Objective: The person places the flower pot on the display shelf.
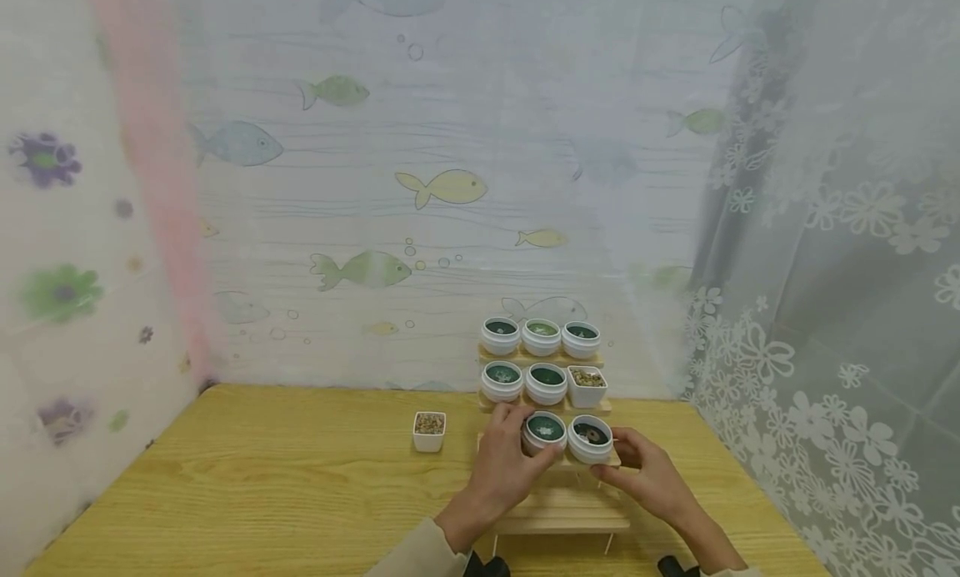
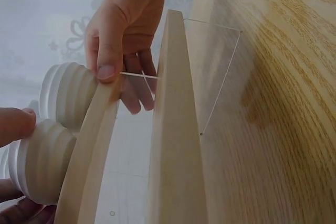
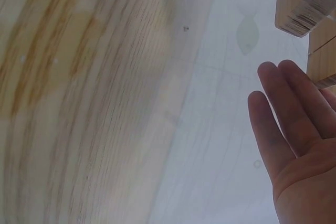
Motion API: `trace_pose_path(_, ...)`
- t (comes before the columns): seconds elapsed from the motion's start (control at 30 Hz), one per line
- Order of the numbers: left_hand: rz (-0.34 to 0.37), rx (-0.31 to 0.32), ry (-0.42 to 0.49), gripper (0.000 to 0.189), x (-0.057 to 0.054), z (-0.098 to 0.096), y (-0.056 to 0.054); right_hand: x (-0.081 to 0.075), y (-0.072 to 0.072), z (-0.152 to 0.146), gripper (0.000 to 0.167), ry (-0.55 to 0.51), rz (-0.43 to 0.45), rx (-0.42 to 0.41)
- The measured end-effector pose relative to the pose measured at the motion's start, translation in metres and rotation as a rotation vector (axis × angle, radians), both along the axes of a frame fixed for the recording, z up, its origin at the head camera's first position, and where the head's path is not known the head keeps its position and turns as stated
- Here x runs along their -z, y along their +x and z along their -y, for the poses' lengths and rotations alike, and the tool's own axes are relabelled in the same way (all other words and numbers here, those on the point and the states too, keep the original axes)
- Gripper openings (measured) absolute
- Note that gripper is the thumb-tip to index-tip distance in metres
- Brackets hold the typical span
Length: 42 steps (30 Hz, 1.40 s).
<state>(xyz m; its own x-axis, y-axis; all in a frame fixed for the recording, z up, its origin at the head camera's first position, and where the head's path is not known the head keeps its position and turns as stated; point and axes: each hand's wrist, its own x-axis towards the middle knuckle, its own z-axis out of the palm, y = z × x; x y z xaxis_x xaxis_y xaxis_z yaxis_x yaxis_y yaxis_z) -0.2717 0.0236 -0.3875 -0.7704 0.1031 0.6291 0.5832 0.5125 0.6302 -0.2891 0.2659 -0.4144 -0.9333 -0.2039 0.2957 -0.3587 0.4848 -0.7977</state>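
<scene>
My left hand grips a white round pot with a dark green top on the front tier of a wooden stepped rack. Its thumb lies along the near side and its fingers along the far side. Beside that pot sits another white round pot with a dark top. My right hand is at the right end of this tier, close to the second pot. In the left wrist view its thumb rests at the board's end; in the right wrist view several fingers extend straight.
Several white round pots stand on the two rear tiers. A square white cup of mixed grains sits at the middle tier's right end. A similar square cup stands on the wooden table, left of the rack. Patterned curtains surround the table.
</scene>
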Motion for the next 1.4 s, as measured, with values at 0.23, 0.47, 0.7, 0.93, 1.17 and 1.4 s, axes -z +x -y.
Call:
trace_pose_path(0.23, -0.006, 0.058, -0.001, 0.048, -0.001, 0.007, 0.002, 0.0, 0.001, 0.0, 0.055, -0.002, 0.002, 0.005)
trace_pose_path(0.47, -0.047, 0.088, -0.019, 0.044, 0.001, 0.028, 0.006, -0.001, 0.001, 0.0, 0.055, 0.001, 0.003, 0.007)
trace_pose_path(0.7, -0.101, 0.086, -0.061, 0.031, 0.0, 0.054, 0.011, 0.001, 0.001, -0.002, 0.055, 0.009, 0.01, 0.018)
trace_pose_path(0.93, -0.156, 0.034, -0.121, 0.028, 0.005, 0.076, 0.003, 0.004, 0.002, -0.004, 0.055, -0.013, 0.011, 0.005)
trace_pose_path(1.17, -0.172, -0.013, -0.133, 0.027, 0.009, 0.096, -0.013, 0.003, 0.002, -0.003, 0.057, -0.02, 0.018, 0.0)
trace_pose_path(1.4, -0.093, -0.031, -0.088, 0.032, 0.023, 0.116, -0.028, 0.0, 0.0, -0.001, 0.058, -0.008, 0.023, -0.003)
